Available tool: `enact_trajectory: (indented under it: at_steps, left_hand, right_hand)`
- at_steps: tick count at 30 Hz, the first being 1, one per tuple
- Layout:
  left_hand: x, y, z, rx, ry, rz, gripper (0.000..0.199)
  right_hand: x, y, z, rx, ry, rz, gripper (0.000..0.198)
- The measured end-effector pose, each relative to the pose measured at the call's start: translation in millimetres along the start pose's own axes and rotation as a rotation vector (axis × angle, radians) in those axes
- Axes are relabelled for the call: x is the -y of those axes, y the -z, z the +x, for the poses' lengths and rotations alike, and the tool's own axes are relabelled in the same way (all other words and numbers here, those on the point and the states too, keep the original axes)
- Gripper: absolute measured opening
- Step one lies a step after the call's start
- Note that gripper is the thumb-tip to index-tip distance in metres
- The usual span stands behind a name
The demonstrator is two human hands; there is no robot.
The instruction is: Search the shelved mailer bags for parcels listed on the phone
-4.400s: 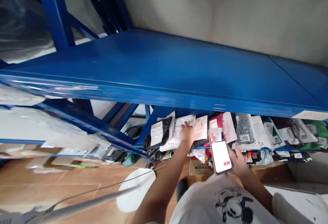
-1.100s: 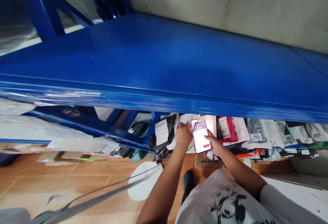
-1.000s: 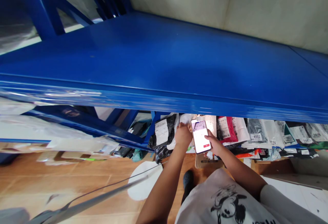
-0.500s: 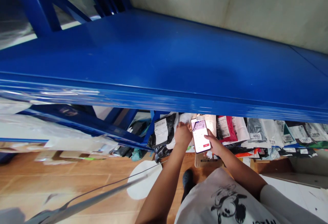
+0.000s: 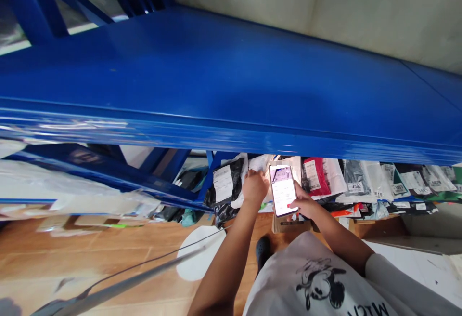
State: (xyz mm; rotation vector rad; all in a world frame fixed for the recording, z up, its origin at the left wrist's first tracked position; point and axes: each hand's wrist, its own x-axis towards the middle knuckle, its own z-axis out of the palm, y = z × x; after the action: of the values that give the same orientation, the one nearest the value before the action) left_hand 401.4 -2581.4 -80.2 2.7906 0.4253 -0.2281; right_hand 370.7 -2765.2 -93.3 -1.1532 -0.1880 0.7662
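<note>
My right hand [image 5: 304,204] is wrapped round a smartphone [image 5: 283,190], its thumb over the red button low on the lit screen. The screen shows a parcel label at the top. Close to the phone's left side, my left hand [image 5: 255,187] is closed with curled fingers at a white mailing bag [image 5: 260,162]; the fingertips are partly hidden. A black parcel [image 5: 225,183] with a white label leans left of that hand. Light from the phone falls on a pale parcel [image 5: 295,166] behind it. Right of the phone stands a red parcel [image 5: 315,176].
A wide blue metal shelf [image 5: 231,75] spans the view above the parcels. More labelled bags, one a grey bag [image 5: 355,174] marked 4002, stand in a row to the right. A cardboard box [image 5: 290,224] sits below. A grey pole [image 5: 144,277] crosses at lower left.
The view has shifted slightly, so the shelf and parcels sit a little higher and further left. My right thumb has moved down onto the red button on the phone's screen.
</note>
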Motion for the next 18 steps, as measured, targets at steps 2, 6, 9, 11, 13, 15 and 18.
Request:
enact_trajectory:
  at_steps: [2, 6, 9, 11, 13, 15, 18]
  left_hand:
    - [1.0, -0.6, 0.6, -0.006, -0.004, 0.002, 0.035]
    - [3.2, -2.2, 1.3, -0.026, 0.011, -0.001, 0.031]
    - [3.9, -2.9, 1.3, -0.035, 0.02, -0.018, 0.029]
    - [4.4, -3.0, 1.5, -0.038, 0.017, -0.025, 0.028]
    - [5.0, -3.5, 2.0, -0.036, 0.016, -0.027, 0.027]
    - [5.6, -4.9, 2.4, -0.032, 0.025, -0.026, 0.027]
    - [5.4, -9.2, 2.3, -0.056, 0.0, -0.014, 0.037]
  right_hand:
    - [-1.2, 1.6, -4.8, 0.011, 0.02, 0.001, 0.092]
    - [-2.9, 8.1, -21.4, -0.036, 0.047, 0.001, 0.095]
    - [-0.1, 16.8, -41.7, -0.09, 0.066, -0.006, 0.096]
    - [3.4, 23.6, -56.7, -0.113, 0.082, -0.011, 0.096]
    - [6.9, 29.8, -70.3, -0.137, 0.095, -0.023, 0.095]
    - [9.7, 34.4, -80.9, -0.166, 0.105, -0.03, 0.094]
    - [11.6, 37.0, -90.0, -0.207, 0.107, -0.015, 0.095]
